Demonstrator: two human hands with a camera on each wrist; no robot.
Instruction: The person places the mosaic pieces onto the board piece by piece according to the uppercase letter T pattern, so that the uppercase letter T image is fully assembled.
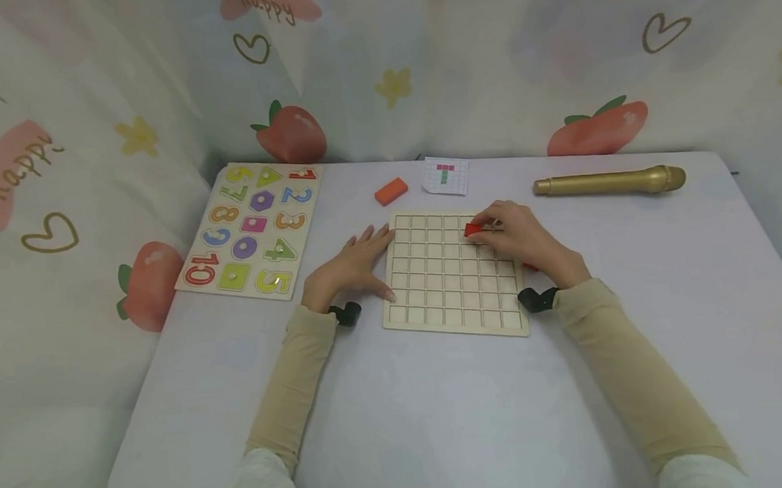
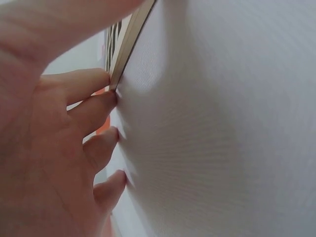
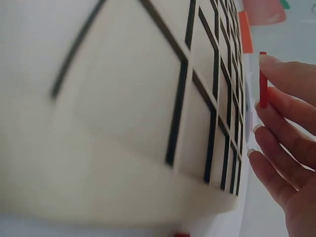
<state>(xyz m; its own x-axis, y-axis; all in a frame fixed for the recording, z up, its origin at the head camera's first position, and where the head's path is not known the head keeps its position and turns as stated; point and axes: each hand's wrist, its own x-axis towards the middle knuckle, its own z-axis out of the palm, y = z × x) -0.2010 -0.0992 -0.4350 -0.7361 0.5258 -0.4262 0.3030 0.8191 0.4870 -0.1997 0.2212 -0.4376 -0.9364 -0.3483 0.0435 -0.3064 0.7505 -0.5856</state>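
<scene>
I've got the right hand [image 1: 530, 233] pinching a red tile [image 1: 473, 229] over the grid board [image 1: 452, 298] near its far right corner, blocking my view there and partly hiding another red piece [image 1: 531, 267]. Left hand [image 1: 351, 267], fingers spread, touches the left edge. Orange block [image 1: 391, 192], pattern card [image 1: 454, 187] and gold mic [image 1: 610, 182] line the table's [image 1: 440, 418] far edge; number puzzle [image 1: 263, 249] far left corner.

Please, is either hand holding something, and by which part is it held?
The right hand pinches a thin red tile near its opposite edges; the left hand only touches the wooden grid board.
</scene>
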